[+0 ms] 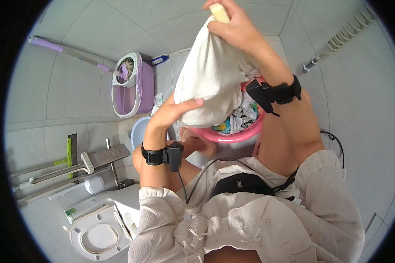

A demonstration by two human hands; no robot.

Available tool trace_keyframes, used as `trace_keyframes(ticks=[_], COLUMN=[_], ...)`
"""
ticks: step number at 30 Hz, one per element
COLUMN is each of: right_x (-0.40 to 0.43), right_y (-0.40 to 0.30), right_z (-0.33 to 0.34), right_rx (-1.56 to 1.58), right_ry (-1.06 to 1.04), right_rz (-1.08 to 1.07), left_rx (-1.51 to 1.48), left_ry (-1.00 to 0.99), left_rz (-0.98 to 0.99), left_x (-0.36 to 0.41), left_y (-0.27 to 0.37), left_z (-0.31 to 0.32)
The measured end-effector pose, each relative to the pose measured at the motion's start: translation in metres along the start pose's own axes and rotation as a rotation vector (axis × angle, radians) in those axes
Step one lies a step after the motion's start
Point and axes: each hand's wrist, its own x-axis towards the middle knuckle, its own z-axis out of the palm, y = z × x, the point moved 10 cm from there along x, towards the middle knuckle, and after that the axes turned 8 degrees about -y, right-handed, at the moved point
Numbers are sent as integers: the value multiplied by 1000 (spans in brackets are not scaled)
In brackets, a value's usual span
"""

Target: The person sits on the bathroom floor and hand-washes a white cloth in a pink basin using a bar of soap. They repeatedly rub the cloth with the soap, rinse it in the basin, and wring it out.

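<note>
A white cloth garment (210,72) hangs stretched between my hands above a pink plastic basin (230,139). My left hand (176,110) grips its lower left side, with the thumb lying on top of the fabric and the fingers hidden behind it. At the top of the picture, my right hand (232,24) holds a pale yellow bar of soap (219,13) and pinches the garment's upper end beneath it. Patterned clothes (243,116) in several colours lie in the basin, partly covered by the white garment.
To the left stand a purple mop bucket (146,88) with a mop (82,59) in it and a light blue basin (140,131). A blue scrub brush (159,59) lies behind the bucket. Squeegees and a flat mop (108,156) hang beside the toilet (98,236). A coiled hose (345,34) hangs at right.
</note>
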Motion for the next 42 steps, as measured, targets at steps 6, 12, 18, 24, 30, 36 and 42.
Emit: trace_keyframes(ticks=[6,12,18,24,30,36,42], right_x=[-15,-38,-52,-97,-87,-90,-81], right_y=[57,90,66,-8,34,18,12], right_z=[22,65,80,144,127,116,110], right_rx=[-53,-150,-355,-583,-900,-611,-625], right_ry=[-84,-226,-213,-344,-359,-223,-134], right_rz=[234,369,261,-273,-358,-103,-166], left_rx=[91,-404,-965,-918,-1070,-1059,-1088], left_ry=[98,278,121,434,22,-86,-60], left_rz=[-70,209,147,118,107,183,166], left_x=[1,0,19,8,18,14,18], left_y=[-29,-41,-72,-93,-64,-54,-58], left_z=[-21,-34,-25,-39,0,2,-2])
